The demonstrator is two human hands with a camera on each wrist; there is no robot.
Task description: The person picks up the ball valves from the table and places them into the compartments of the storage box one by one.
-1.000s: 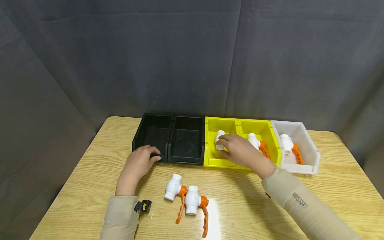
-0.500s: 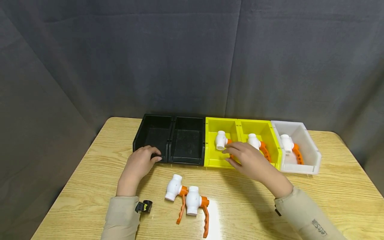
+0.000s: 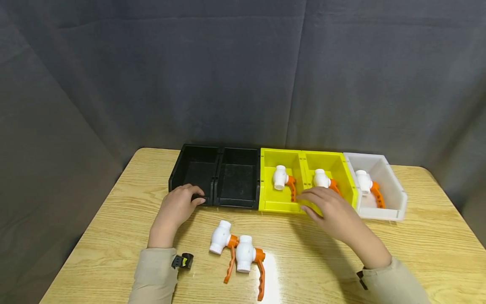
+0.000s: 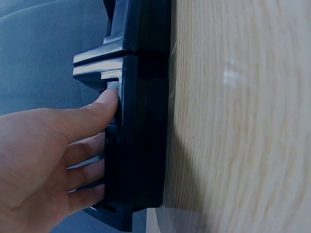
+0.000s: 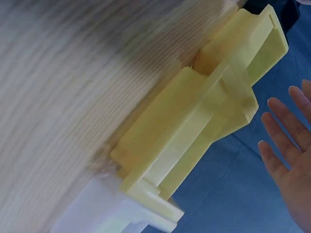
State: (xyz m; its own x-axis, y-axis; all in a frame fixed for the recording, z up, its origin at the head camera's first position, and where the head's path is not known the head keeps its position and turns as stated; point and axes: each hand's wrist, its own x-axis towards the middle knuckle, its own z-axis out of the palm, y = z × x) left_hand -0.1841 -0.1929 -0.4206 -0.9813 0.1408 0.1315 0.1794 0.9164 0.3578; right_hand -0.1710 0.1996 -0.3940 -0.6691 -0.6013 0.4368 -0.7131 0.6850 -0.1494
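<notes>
The left hand [image 3: 176,207] pinched the left black bin [image 3: 195,169] by its edge; the right hand [image 3: 334,211], fingers loosely extended, hung over the right yellow bin [image 3: 322,160]. A white valve [image 3: 280,177] lay in the left yellow bin [image 3: 273,205], room behind it (two similar valves [image 3: 220,237] on the table [image 3: 114,232]).

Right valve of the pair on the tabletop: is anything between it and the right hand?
Nothing visible. In the head view, the right hand hovers over the front edge of the right yellow bin, and bare tabletop runs from there to the right valve.
</notes>
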